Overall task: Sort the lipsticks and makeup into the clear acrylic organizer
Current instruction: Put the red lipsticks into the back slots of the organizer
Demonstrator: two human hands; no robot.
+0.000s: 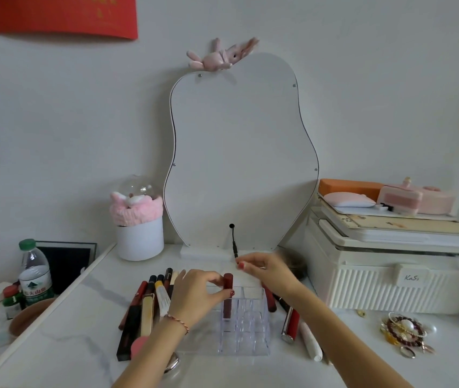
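Observation:
A clear acrylic organizer with several small compartments stands on the white marble table. My left hand pinches a dark red lipstick that stands upright in a back-left compartment. My right hand hovers behind the organizer, its thumb and forefinger pinched together by the organizer's back edge; what it holds I cannot tell. Several lipsticks and makeup tubes lie in a heap left of the organizer. A red tube and a white pen-shaped tube lie to its right.
A wavy white mirror stands at the back with a black cable. A white tub with a pink headband is back left, a water bottle far left, a white ribbed case on the right, jewellery in front of it.

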